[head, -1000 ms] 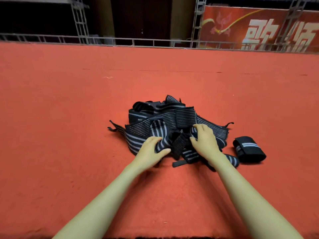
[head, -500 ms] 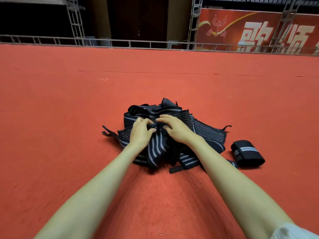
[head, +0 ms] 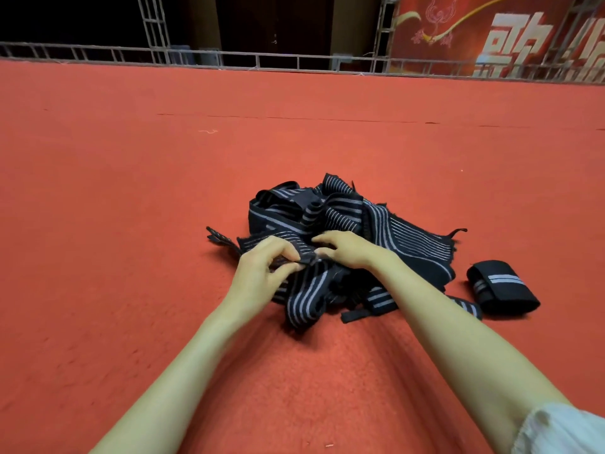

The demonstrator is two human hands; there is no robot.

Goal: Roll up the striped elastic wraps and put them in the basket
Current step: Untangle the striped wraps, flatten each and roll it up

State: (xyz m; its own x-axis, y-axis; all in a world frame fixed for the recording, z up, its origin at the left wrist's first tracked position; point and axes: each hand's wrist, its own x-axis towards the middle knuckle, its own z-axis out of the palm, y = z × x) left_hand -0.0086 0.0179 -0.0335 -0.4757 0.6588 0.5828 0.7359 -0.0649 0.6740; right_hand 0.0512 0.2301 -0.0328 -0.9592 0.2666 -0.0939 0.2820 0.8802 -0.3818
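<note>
Wraps (head: 347,221) lie heaped on carpet (head: 131,224); left hand (head: 262,273) pinches one edge, right hand (head: 348,250) grips them with curled fingers; rolled wrap (head: 501,288) at three o'clock.

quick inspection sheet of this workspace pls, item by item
surface: red carpet, seams across it
job's things: loose pile of striped wraps; one rolled wrap to its right; basket not seen
clutter: nothing seen
grippers: left hand pinches a wrap at the pile's near edge; right hand on the pile, fingers curled, grip unclear
cables: nothing seen
surroundings: metal rail at the carpet's far edge, red banner behind it
</note>
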